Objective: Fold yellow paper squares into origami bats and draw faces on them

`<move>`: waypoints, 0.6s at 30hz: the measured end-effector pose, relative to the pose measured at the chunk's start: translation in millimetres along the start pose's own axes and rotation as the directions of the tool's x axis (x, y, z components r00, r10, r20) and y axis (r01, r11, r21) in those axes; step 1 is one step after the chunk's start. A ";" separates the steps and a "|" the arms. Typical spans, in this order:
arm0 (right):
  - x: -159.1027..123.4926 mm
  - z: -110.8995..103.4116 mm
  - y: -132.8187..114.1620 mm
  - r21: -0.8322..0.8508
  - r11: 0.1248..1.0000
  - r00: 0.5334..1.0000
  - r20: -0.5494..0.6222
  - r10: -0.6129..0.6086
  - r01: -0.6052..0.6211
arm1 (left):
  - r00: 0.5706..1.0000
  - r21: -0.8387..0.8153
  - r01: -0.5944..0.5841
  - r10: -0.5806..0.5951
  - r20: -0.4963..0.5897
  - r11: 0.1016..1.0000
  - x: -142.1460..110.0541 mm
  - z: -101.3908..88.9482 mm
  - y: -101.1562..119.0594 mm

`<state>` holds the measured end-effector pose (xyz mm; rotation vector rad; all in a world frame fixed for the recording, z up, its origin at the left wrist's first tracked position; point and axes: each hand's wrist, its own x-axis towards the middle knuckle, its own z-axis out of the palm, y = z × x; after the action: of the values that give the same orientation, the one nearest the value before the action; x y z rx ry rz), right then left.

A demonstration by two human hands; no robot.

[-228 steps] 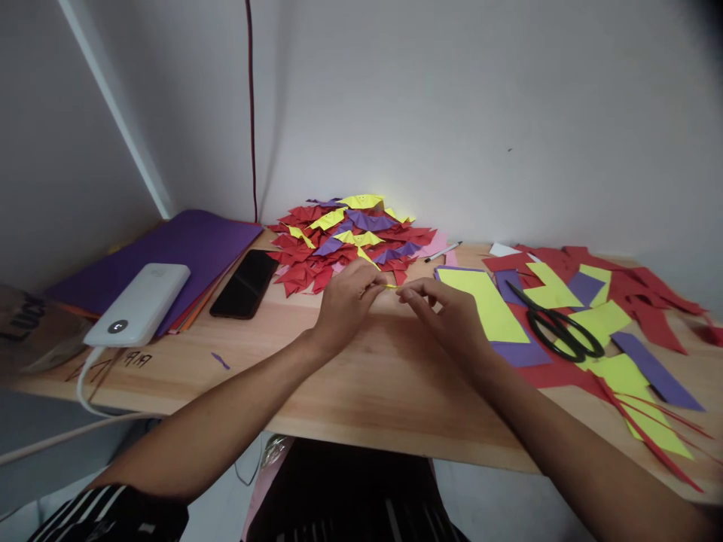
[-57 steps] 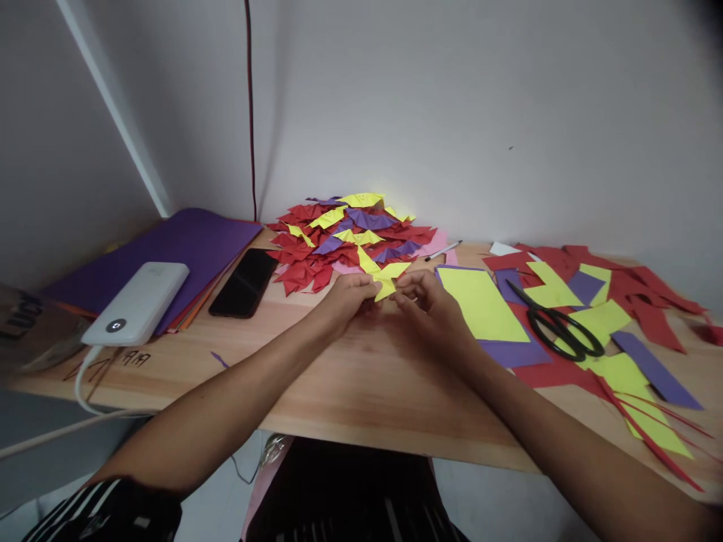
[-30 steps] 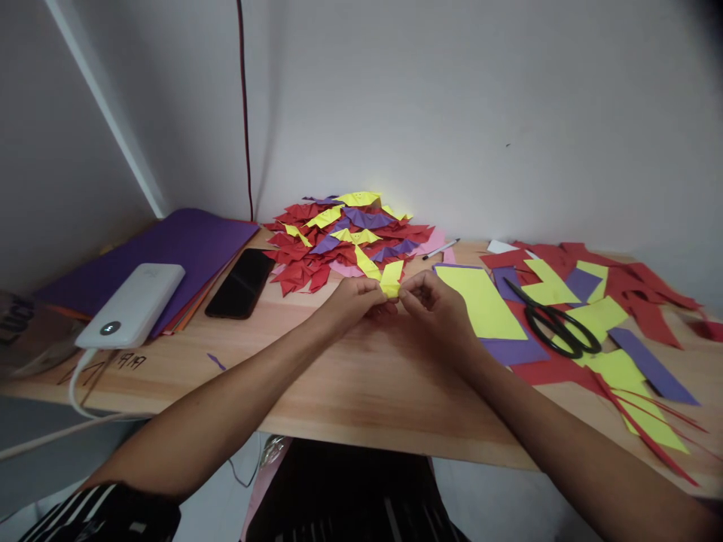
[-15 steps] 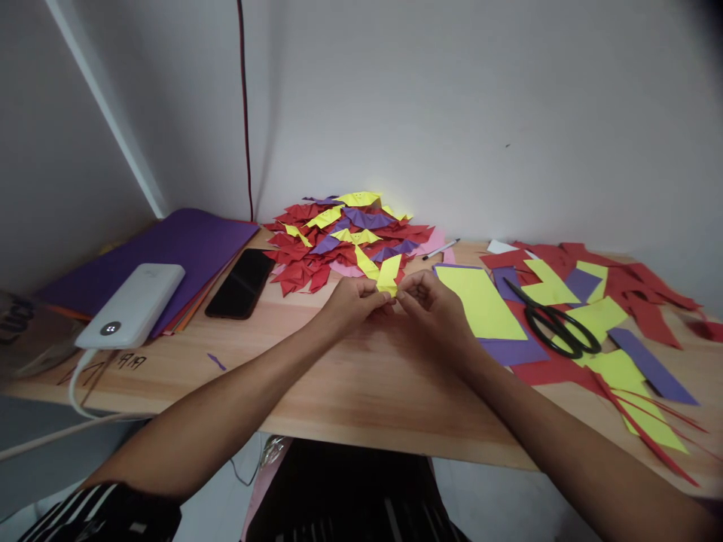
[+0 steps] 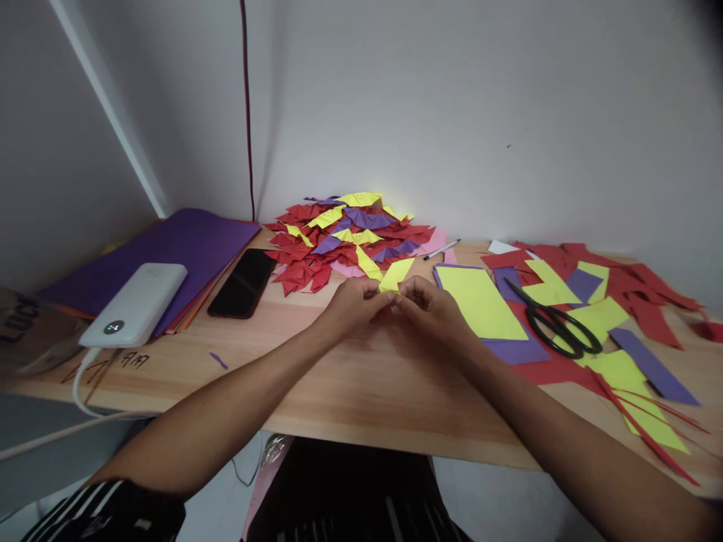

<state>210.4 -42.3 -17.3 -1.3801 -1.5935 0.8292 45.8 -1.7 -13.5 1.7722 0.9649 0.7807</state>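
From my end of the feed, I find the small folded yellow paper [image 5: 397,274] between the two hands, above the counter [image 5: 361,391] and just in front of the heap of folded paper shapes [image 5: 370,220]. The fingers of the left hand [image 5: 350,305] pinch its near edge, and those of the right hand [image 5: 437,309] close on it beside them; the thumbs nearly meet. I can't make out the crease beneath them.

To handle it well, I'd keep both pinches light and near the fold, line up the edges before pressing, and run a fingertip outward from the middle, since thin paper can pucker or skew.

To the right lie a yellow sheet [image 5: 483,301], black-handled scissors [image 5: 532,302] on coloured offcuts and, farther back, a pen [image 5: 443,250]. To the left are a dark phone [image 5: 242,282] and a white power bank [image 5: 135,305], its lit display too small for me to read. The bag [image 5: 48,339] at the far left reads "LUCK"; I can't decipher the handwriting [image 5: 134,359] on the counter.
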 end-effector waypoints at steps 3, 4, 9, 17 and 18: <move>1.5 -1.1 -2.1 0.013 1.000 0.999 0.026 0.020 -0.021 | 1.000 -0.027 0.019 -0.020 -0.024 0.999 -1.0 0.9 1.7; 1.9 -1.6 -3.1 0.023 0.999 0.999 0.039 0.032 -0.032 | 0.999 -0.046 0.022 -0.023 -0.024 0.999 -1.1 1.1 1.9; 2.7 -3.4 -5.5 0.104 0.990 0.991 0.095 0.089 -0.099 | 0.998 -0.215 0.068 -0.065 0.021 0.974 0.3 1.0 0.4; 4.2 -3.7 -2.8 0.032 0.998 0.996 0.059 0.061 -0.063 | 0.999 0.083 -0.047 0.046 0.018 0.995 -0.1 -0.9 3.1; 4.5 -3.9 -2.1 0.019 0.999 0.997 0.059 0.046 -0.047 | 0.999 0.089 -0.041 0.041 0.007 0.995 -0.1 -0.4 3.1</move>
<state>212.9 -38.4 -13.0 -1.3950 -1.5980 0.9184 46.2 -2.4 -10.4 1.8757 0.9763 0.7693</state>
